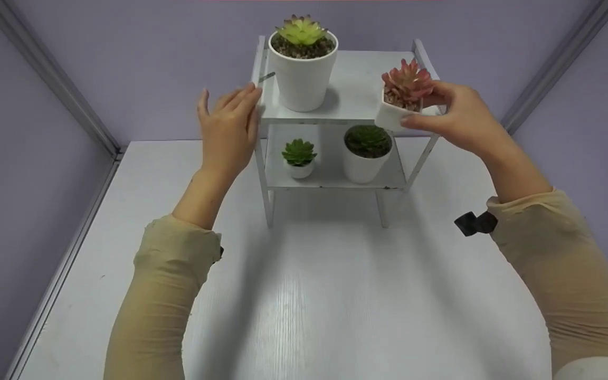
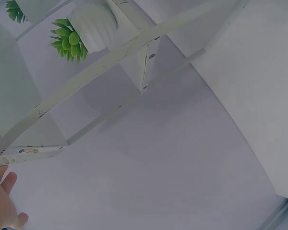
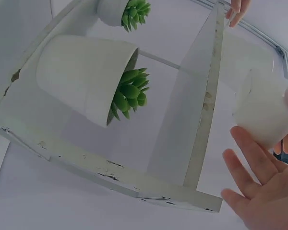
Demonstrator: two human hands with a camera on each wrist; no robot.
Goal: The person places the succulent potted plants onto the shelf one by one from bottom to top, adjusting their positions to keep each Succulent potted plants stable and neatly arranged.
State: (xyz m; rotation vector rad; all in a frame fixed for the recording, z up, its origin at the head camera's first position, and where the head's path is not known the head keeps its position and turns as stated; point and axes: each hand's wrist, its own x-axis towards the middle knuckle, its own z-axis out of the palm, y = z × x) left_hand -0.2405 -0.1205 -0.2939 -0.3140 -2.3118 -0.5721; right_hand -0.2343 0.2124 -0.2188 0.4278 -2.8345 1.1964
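Observation:
In the head view my right hand (image 1: 465, 117) pinches a small white angular pot with a pink succulent (image 1: 407, 83), thumb at the front and fingers behind. The pot is tilted, in front of the top shelf's right part. From the right wrist, the white pot (image 3: 261, 108) shows from below, beside the shelf edge. My left hand (image 1: 228, 126) rests its fingertips at the left side of a white two-tier rack (image 1: 359, 74), fingers mostly straight. On the top tier's left stands a large white pot (image 1: 304, 82) with a yellow-green succulent.
The lower tier holds a small potted green succulent (image 1: 300, 153) on the left and a larger white pot (image 1: 364, 163) with a dark green succulent on the right. The rack stands on a white table (image 1: 325, 285) near a pale purple back wall (image 1: 167, 63).

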